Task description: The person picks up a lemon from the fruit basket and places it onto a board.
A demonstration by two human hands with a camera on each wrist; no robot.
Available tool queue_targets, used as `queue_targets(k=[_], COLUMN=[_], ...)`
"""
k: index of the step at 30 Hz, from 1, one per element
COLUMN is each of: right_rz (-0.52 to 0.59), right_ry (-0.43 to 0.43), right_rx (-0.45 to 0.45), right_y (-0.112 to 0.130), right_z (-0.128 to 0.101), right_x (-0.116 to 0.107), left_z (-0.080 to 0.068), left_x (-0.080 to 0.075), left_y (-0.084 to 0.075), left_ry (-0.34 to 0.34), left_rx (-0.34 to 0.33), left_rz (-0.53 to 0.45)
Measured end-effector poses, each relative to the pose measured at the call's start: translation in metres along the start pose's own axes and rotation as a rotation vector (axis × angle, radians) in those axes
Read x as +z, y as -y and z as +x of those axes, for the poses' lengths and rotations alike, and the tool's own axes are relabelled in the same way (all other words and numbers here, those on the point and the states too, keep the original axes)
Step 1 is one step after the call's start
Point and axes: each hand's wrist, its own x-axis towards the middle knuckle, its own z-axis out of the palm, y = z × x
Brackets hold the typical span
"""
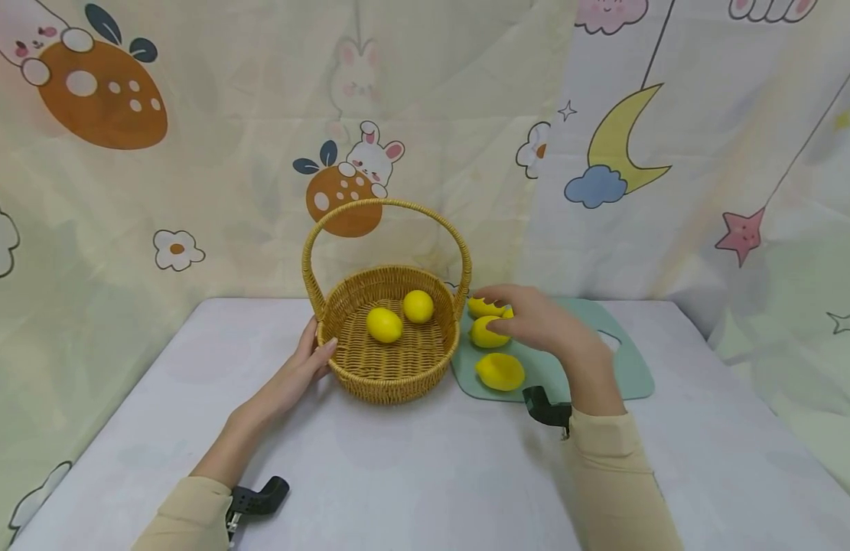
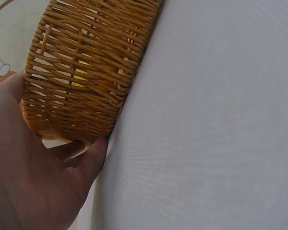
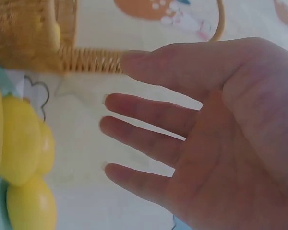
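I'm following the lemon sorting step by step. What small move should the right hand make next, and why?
Probably lower the right hand and curl its fingers round the nearest lemon on the green board. The hand is open above it, holding nothing, while the left hand rests against the basket.

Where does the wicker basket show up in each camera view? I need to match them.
Head: wicker basket at centre on the table, left hand against its left wall.
Left wrist: upper left, its woven wall fills the corner.
Right wrist: top left corner, wall and handle base.
Shared landmark: yellow lemons inside the basket.
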Motion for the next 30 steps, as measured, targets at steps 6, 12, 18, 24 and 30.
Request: queue_targets(k=[6,12,18,24,30], right_rz=[0.011,0.007,0.036,0.027,-0.001], right_ry=[0.024,0.024,0.078,0.11,0.086], right_rx=[-0.081,-0.185,-0.181,-0.24,-0.251], right_y=[0.02,0.032,0.04,0.043,0.049], right_z=[0.003,0.01,0.02,0.034,0.044], right_x=[0.009,0.026,0.047,0.07,0.09], left_z=[-0.001,-0.001,0.0,0.0,-0.001], left_x=[0.0,-0.001,0.0,0.0,0.0], left_y=[0.0,0.001,0.003,0.003,0.001], left_ry=[-0.007,-0.006,0.0,0.0,-0.003], left_rx=[-0.008,-0.001,0.024,0.019,0.008], left_rz=[0.004,-0.001,-0.001,0.002,0.0])
